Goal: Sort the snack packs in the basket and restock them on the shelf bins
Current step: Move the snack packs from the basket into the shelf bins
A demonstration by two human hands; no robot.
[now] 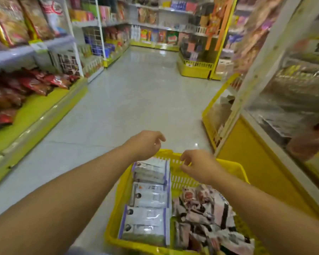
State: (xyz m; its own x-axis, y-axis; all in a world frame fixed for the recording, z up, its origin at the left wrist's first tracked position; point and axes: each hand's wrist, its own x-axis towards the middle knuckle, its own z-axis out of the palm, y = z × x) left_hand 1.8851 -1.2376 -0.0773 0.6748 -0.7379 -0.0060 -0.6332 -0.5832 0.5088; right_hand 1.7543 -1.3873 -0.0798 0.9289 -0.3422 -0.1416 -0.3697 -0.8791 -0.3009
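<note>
On the floor of a shop aisle, directly below the person, the snack packs lay in a yellow basket (pixel 235 167). Along its left side, grey-white packs with purple edges (pixel 147 196) lay flat and face up in a neat row, the row running away from the person toward the far rim. The right half held a loose heap of pink, white and black packs (pixel 206 214), crumpled and pointing every way. The basket's long axis ran near to far, roughly along the aisle.

Above the far left corner, the left hand (pixel 145 144) hovered with its fingers loosely curled and a little apart, holding nothing. The right hand (pixel 197 166) hung at the far rim with fingers bent downward; whether they touched or gripped the rim could not be told.

Pale tiled floor (pixel 136 92) stretched ahead. On the left, red snack bags (pixel 35 83) lay on a low yellow shelf base (pixel 29 115), with more bags on the shelves above. A shelf unit with clear bins (pixel 287 92) stood close on the right, blurred.
</note>
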